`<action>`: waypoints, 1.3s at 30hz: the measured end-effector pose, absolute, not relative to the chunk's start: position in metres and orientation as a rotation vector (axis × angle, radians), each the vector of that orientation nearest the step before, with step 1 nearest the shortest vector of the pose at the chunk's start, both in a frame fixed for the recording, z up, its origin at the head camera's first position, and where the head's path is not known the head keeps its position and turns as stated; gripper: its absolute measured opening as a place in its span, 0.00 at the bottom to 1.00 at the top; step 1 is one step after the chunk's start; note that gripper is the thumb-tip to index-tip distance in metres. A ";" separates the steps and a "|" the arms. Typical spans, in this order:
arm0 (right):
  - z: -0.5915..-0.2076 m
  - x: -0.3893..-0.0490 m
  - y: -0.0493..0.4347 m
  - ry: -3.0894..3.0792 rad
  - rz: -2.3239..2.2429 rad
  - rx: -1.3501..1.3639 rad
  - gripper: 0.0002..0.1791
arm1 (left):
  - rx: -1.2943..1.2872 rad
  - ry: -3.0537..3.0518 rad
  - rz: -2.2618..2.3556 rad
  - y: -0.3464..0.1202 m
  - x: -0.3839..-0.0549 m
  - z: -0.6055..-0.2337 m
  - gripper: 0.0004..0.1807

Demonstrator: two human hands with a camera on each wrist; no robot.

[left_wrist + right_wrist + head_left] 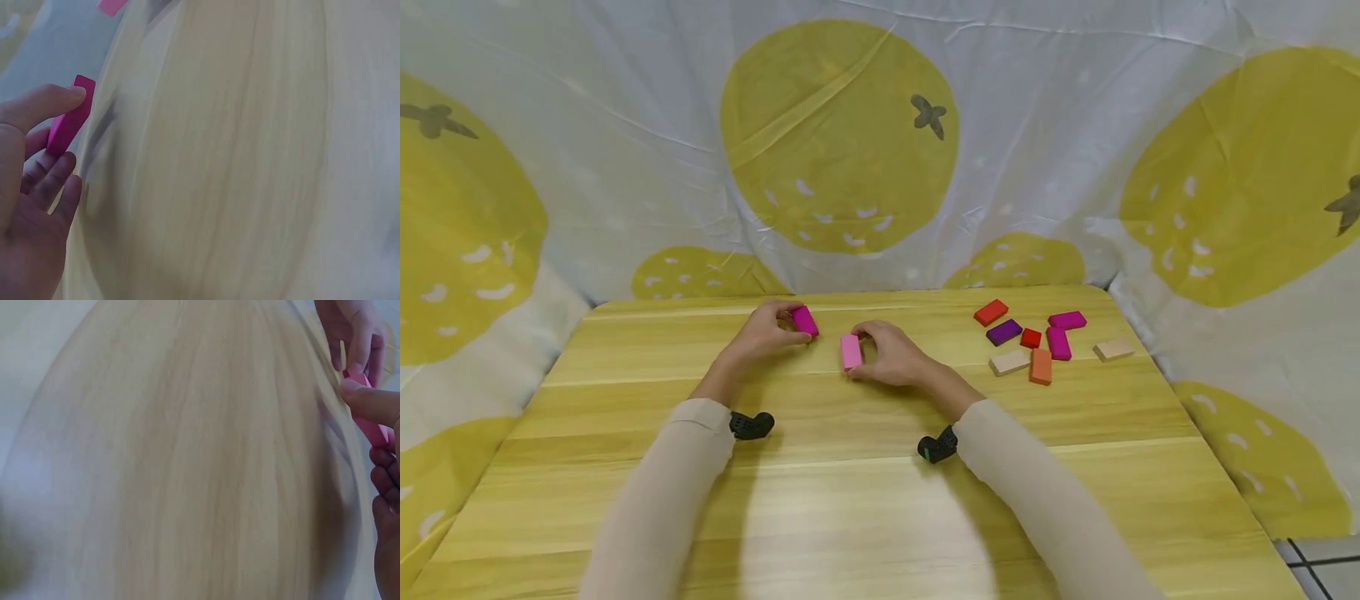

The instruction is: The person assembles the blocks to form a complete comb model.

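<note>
Two small blocks are in my hands over the far middle of the table. My left hand pinches a magenta block between thumb and fingers; the left wrist view shows the thumb on one end of that magenta block and fingertips at the other. A short way to the right, my right hand grips a light pink block by its ends. In the right wrist view the pink block partly overlaps the left hand behind it. The two blocks are apart.
At the right lie several loose blocks: a red block, a purple block, a small red cube, an orange block, magenta blocks and plain wooden blocks. A patterned curtain hangs behind the wooden table.
</note>
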State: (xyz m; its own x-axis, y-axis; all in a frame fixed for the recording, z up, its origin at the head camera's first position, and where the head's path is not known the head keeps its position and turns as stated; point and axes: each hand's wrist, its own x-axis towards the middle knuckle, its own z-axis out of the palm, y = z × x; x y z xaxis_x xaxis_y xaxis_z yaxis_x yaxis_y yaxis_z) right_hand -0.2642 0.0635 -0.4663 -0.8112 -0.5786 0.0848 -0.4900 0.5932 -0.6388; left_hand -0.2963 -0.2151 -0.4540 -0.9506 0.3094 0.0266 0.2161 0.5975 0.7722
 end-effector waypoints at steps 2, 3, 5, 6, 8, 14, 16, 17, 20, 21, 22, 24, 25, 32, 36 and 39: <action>-0.466 -0.264 0.070 2.697 -1.028 -0.887 0.35 | 0.468 2.685 1.311 -0.203 -0.299 -0.457 0.37; -0.465 -0.264 0.073 2.700 -1.034 -0.878 0.36 | 0.472 2.678 1.319 -0.198 -0.300 -0.458 0.37; -0.466 -0.264 0.078 2.705 -1.038 -0.871 0.36 | 0.459 2.674 1.329 -0.187 -0.300 -0.460 0.37; -0.466 -0.264 0.080 2.709 -1.039 -0.867 0.37 | 0.454 2.670 1.338 -0.182 -0.300 -0.461 0.37; -0.467 -0.263 0.085 2.723 -1.043 -0.856 0.37 | 0.452 2.667 1.348 -0.171 -0.301 -0.463 0.38; -0.472 -0.263 0.093 2.756 -1.002 -0.855 0.38 | 0.501 2.673 1.368 -0.148 -0.305 -0.467 0.38; -0.473 -0.264 0.093 2.756 -1.002 -0.869 0.38 | 0.508 2.674 1.370 -0.144 -0.306 -0.468 0.38; -0.474 -0.264 0.093 2.755 -1.003 -0.876 0.37 | 0.512 2.675 1.364 -0.144 -0.306 -0.468 0.37; -0.477 -0.265 0.093 2.753 -0.987 -0.881 0.38 | 0.524 2.666 1.336 -0.144 -0.306 -0.469 0.38; -0.477 -0.266 0.093 2.752 -0.981 -0.881 0.38 | 0.521 2.658 1.329 -0.145 -0.305 -0.469 0.38; -0.478 -0.266 0.094 2.750 -0.980 -0.878 0.39 | 0.519 2.651 1.325 -0.146 -0.305 -0.469 0.37; -0.478 -0.266 0.097 2.745 -0.992 -0.866 0.40 | 0.512 2.639 1.330 -0.147 -0.305 -0.468 0.35; -0.478 -0.266 0.098 2.739 -1.015 -0.855 0.40 | 0.511 2.636 1.334 -0.147 -0.305 -0.468 0.34; -0.478 -0.266 0.106 2.694 -1.127 -0.902 0.26 | 0.511 2.672 1.285 -0.144 -0.311 -0.470 0.28; -0.480 -0.265 0.104 2.711 -1.118 -0.940 0.25 | 0.551 2.704 1.239 -0.142 -0.312 -0.472 0.27; -0.483 -0.266 0.102 2.736 -1.116 -0.932 0.25 | 0.568 2.723 1.214 -0.140 -0.311 -0.471 0.27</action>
